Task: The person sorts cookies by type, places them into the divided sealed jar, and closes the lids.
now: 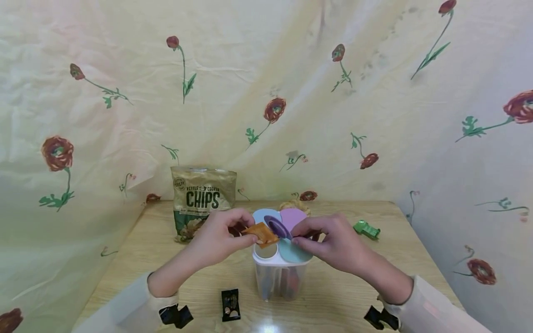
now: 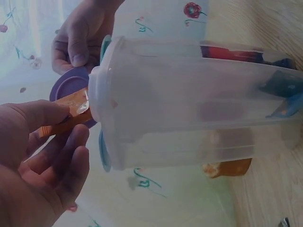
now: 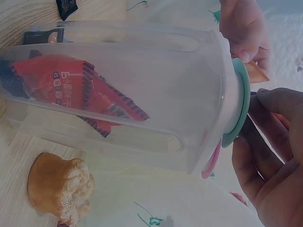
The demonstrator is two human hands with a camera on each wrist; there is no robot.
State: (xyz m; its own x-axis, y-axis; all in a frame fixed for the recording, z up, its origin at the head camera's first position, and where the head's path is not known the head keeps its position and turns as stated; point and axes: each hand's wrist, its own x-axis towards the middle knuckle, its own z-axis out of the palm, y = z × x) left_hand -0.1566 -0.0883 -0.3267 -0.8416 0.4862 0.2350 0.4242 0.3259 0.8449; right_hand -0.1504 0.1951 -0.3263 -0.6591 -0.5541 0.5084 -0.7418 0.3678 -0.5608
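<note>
My left hand (image 1: pixel 220 236) pinches a small orange snack packet (image 1: pixel 263 234) between thumb and fingers, over the uncovered round opening of a clear multi-compartment container (image 1: pixel 286 282). A purple lid (image 1: pixel 276 227) stands tilted beside that opening; the fingertips of my right hand (image 1: pixel 343 243) pinch its edge. Blue (image 1: pixel 263 214), pink (image 1: pixel 296 215) and green (image 1: pixel 296 252) lids cover the other compartments. Through the clear wall, the right wrist view shows a red packet (image 3: pixel 52 80) lying low inside. In the left wrist view, the orange packet overlaps the container's white rim (image 2: pixel 97 94).
A chips bag (image 1: pixel 203 200) stands at the back left of the wooden table (image 1: pixel 137 259). Behind the container lies a piece of bread (image 3: pixel 54 182). A green packet (image 1: pixel 367 229) is to the right; a black packet (image 1: pixel 231 305) lies near the front. Floral cloth (image 1: pixel 233 69) hangs behind.
</note>
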